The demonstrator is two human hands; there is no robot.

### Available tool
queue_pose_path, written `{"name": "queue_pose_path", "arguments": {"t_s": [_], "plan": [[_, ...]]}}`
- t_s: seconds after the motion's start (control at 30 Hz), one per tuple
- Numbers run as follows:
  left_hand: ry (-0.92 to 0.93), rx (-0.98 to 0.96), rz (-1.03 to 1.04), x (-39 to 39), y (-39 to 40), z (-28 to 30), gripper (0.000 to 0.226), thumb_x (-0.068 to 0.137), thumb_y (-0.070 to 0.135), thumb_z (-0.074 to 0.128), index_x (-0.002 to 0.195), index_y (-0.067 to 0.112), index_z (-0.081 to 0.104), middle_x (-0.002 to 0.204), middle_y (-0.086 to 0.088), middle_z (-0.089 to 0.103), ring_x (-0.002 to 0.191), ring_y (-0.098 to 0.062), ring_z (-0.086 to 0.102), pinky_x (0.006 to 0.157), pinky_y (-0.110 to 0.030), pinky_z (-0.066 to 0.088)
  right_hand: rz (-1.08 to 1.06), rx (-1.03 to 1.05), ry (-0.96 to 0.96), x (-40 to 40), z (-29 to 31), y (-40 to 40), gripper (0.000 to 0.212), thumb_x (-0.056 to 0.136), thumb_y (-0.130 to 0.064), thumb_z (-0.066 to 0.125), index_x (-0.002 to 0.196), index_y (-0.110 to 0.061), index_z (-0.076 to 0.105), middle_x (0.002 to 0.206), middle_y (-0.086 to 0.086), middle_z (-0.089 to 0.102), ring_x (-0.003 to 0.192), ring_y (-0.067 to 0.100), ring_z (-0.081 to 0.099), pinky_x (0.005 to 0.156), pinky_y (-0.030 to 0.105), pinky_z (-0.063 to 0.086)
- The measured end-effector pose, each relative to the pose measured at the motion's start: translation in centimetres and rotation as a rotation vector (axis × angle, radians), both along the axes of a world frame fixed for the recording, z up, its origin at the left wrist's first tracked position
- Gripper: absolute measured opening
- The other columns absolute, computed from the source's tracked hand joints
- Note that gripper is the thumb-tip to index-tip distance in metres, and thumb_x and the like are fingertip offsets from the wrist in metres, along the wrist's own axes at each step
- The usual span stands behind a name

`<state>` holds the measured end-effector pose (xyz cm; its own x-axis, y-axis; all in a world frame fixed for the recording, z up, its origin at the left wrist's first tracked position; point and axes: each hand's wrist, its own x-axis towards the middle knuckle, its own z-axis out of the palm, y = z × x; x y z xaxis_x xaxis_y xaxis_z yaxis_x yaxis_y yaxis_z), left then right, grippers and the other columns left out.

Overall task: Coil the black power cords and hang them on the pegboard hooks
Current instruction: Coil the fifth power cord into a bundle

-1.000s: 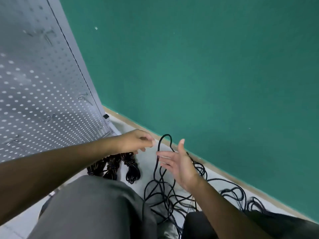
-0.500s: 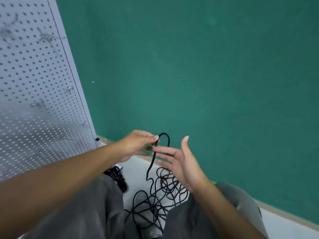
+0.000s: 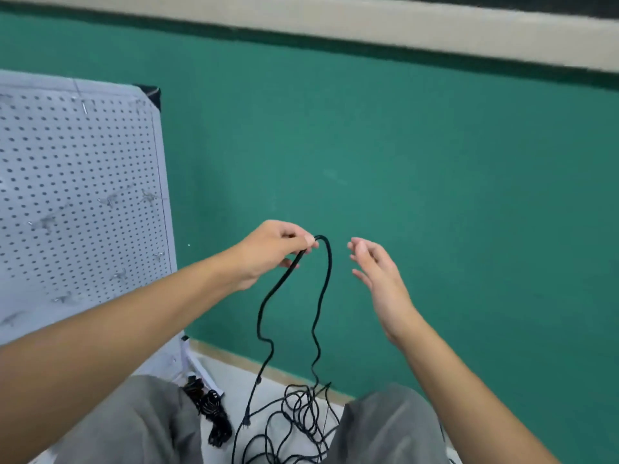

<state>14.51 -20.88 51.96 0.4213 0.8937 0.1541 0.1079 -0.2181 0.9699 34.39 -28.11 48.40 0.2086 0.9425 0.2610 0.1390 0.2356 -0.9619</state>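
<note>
My left hand (image 3: pixel 274 249) pinches the top of a loop of black power cord (image 3: pixel 321 296) held up in front of the green wall. Both strands of the loop hang down to a loose tangle of cord (image 3: pixel 298 416) on the white floor between my knees. My right hand (image 3: pixel 378 279) hovers just right of the loop, fingers spread, touching nothing. The grey pegboard (image 3: pixel 77 202) stands at the left with several small metal hooks (image 3: pixel 149 197) on it. Coiled black cords (image 3: pixel 211 410) lie on the floor by the pegboard's foot.
A green wall (image 3: pixel 435 195) fills the background, with a pale band along its top. My grey-trousered knees (image 3: pixel 385 430) frame the tangle of cord. A beige skirting strip (image 3: pixel 234 358) runs where wall meets floor.
My left hand has lifted the cord loop higher, drawing out longer strands. My right hand moved away from the loop. The view tilted upward, showing the pegboard's top corner.
</note>
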Motion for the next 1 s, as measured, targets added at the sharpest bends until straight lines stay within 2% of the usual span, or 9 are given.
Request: {"name": "queue_pose_path", "arguments": {"t_s": [0.07, 0.17, 0.23, 0.33, 0.5, 0.63, 0.77, 0.87, 1.0], "plan": [[-0.013, 0.033, -0.006, -0.2, -1.3, 3.0, 0.013, 0.1, 0.016, 0.065, 0.091, 0.012, 0.074, 0.085, 0.009, 0.075, 0.083, -0.003, 0.065, 0.083, -0.032, 0.059, 0.082, -0.019, -0.051, -0.6, 2.6, -0.9, 0.068, 0.089, -0.064, 0.062, 0.143, -0.026, 0.048, 0.143, -0.015, 0.053, 0.122, -0.014, 0.049, 0.112, 0.025, 0.035], [-0.068, 0.055, -0.006, -0.3, -2.8, 6.5, 0.015, 0.101, 0.015, 0.063, 0.091, 0.013, 0.074, 0.09, 0.009, 0.077, 0.082, -0.007, 0.063, 0.085, -0.034, 0.056, 0.19, -0.061, -0.137, -2.2, 4.5, -1.4, 0.079, 0.091, -0.051, 0.064, 0.156, -0.019, 0.032, 0.15, -0.012, 0.042, 0.13, -0.007, 0.043, 0.105, 0.018, 0.028], [-0.093, 0.075, 0.005, -0.4, -3.5, 8.4, 0.016, 0.102, 0.016, 0.063, 0.091, 0.015, 0.075, 0.091, 0.008, 0.076, 0.082, -0.007, 0.063, 0.086, -0.033, 0.053, 0.238, -0.076, -0.177, -3.5, 4.7, -1.5, 0.09, 0.08, -0.057, 0.076, 0.152, -0.021, 0.035, 0.151, -0.01, 0.047, 0.128, -0.005, 0.049, 0.103, 0.018, 0.033], [-0.123, 0.118, 0.029, -1.0, -4.3, 10.8, 0.016, 0.101, 0.017, 0.064, 0.091, 0.016, 0.075, 0.087, 0.006, 0.073, 0.085, -0.009, 0.062, 0.086, -0.03, 0.049, 0.288, -0.074, -0.127, -5.4, 4.5, -1.8, 0.098, 0.062, -0.056, 0.079, 0.144, -0.021, 0.04, 0.139, -0.005, 0.059, 0.126, 0.008, 0.058, 0.099, 0.019, 0.045], [-0.175, 0.164, 0.089, -2.6, -4.5, 12.4, 0.013, 0.101, 0.017, 0.064, 0.095, 0.015, 0.076, 0.093, 0.006, 0.075, 0.091, -0.009, 0.063, 0.083, -0.023, 0.048, 0.521, -0.072, -0.06, -7.7, 5.1, -2.6, 0.062, 0.085, -0.033, 0.074, 0.138, -0.015, 0.047, 0.134, 0.002, 0.067, 0.124, 0.022, 0.064, 0.109, 0.04, 0.047], [-0.263, 0.135, 0.105, -3.5, -4.6, 12.1, 0.014, 0.102, 0.016, 0.063, 0.095, 0.013, 0.075, 0.086, 0.013, 0.076, 0.089, -0.01, 0.06, 0.082, -0.024, 0.048, 0.651, -0.079, -0.002, -9.3, 6.1, -3.4, 0.046, 0.094, -0.017, 0.066, 0.135, -0.007, 0.047, 0.13, 0.008, 0.069, 0.124, 0.032, 0.064, 0.107, 0.042, 0.047], [-0.202, 0.171, 0.119, -3.9, -4.7, 11.3, 0.015, 0.1, 0.019, 0.067, 0.088, 0.016, 0.077, 0.093, 0.013, 0.077, 0.096, -0.008, 0.063, 0.096, -0.032, 0.048, 0.658, -0.085, -0.114, -10.7, 6.4, -3.4, 0.01, 0.104, -0.003, 0.052, 0.114, -0.006, 0.054, 0.094, 0.009, 0.072, 0.09, 0.026, 0.073, 0.093, 0.037, 0.058], [-0.242, 0.196, 0.176, -5.2, -4.8, 11.1, 0.016, 0.103, 0.024, 0.062, 0.098, 0.016, 0.075, 0.098, 0.014, 0.075, 0.098, -0.013, 0.059, 0.098, -0.036, 0.047, 0.512, -0.049, -0.181, -11.2, 7.2, -3.5, 0.013, 0.105, 0.001, 0.048, 0.098, -0.006, 0.057, 0.082, 0.01, 0.062, 0.071, 0.017, 0.07, 0.087, 0.038, 0.061], [-0.21, 0.235, 0.153, -7.4, -6.1, 8.6, 0.035, 0.11, 0.046, 0.037, 0.12, 0.029, 0.066, 0.127, 0.005, 0.068, 0.113, -0.016, 0.06, 0.107, -0.038, 0.041, 0.434, 0.028, -0.129, -10.8, 9.5, -3.4, 0.013, 0.105, 0.0, 0.049, 0.097, -0.003, 0.06, 0.078, 0.008, 0.061, 0.07, 0.019, 0.072, 0.081, 0.034, 0.063]]}}
